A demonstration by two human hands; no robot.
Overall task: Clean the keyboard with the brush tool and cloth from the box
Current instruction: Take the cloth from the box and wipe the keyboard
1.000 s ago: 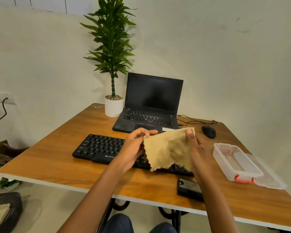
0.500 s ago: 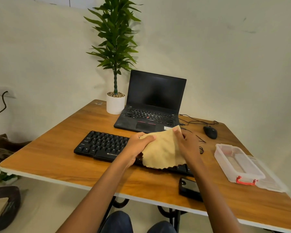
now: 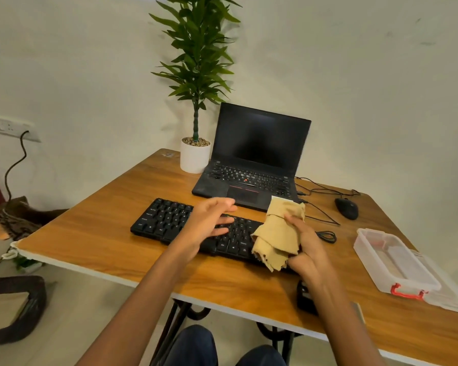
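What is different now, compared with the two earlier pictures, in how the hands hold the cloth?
The left hand has let go of the tan cloth and is open over the black keyboard. The right hand alone grips the cloth, once spread between both hands, now bunched. The keyboard, laptop, mouse and plastic box stayed put.

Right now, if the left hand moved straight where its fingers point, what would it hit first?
Probably the tan cloth gripped by the right hand; the left hand hovers above the keyboard, depth unclear.
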